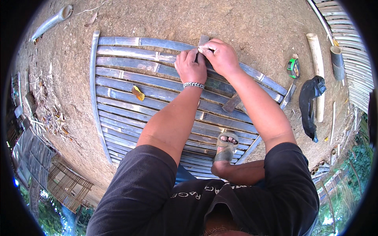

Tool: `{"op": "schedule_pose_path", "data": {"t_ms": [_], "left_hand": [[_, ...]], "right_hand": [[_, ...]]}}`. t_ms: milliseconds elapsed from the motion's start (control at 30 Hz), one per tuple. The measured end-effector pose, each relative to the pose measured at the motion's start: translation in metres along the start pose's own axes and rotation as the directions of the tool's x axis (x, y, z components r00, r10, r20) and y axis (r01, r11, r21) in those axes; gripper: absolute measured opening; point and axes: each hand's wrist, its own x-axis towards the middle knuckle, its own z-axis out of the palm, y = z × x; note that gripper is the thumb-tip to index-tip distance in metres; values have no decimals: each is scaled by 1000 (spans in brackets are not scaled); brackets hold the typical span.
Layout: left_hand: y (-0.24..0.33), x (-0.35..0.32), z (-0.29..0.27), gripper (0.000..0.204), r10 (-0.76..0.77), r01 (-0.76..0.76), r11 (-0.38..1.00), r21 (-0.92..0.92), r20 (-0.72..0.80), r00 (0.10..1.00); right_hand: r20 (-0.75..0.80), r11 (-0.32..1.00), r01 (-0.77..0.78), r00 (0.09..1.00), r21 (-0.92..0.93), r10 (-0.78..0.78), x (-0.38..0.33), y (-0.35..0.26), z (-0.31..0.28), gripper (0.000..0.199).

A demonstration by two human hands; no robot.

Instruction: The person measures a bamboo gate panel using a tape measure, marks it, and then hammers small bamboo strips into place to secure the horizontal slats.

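A panel of several grey-blue bamboo slats (pixel 114 83) lies on the dirt before me. At its far edge my left hand (pixel 191 67), with a chain bracelet at the wrist, has its fingers bent down onto the outer slats. My right hand (pixel 221 57) meets it there, thumb and fingers pinched together. Whatever the two hands grip is too small or hidden to name. A short flat brownish piece (pixel 203 39) sticks out just beyond the fingertips. Under my right forearm, a dark flat-ended tool (pixel 231 103) rests on the slats, partly hidden by the arm.
My sandaled foot (pixel 227 142) stands on the panel, where a yellow leaf (pixel 138 93) also lies. To the right are a green tape measure (pixel 293 68), a black bag-like thing (pixel 310 98), a bamboo pole (pixel 318 59) and a bamboo tube (pixel 337 63). Another tube (pixel 51 23) lies far left.
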Motion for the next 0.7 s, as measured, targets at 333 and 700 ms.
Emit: {"op": "schedule_pose_path", "data": {"t_ms": [333, 700], "left_hand": [[1, 0, 2, 5, 57, -58, 998, -22, -46, 997], [-1, -1, 1, 5, 40, -41, 998, -37, -27, 999]], "right_hand": [[14, 975, -123, 992, 184, 123, -19, 4, -30, 29], [470, 814, -90, 778, -574, 418, -235, 48, -151, 62]]}}
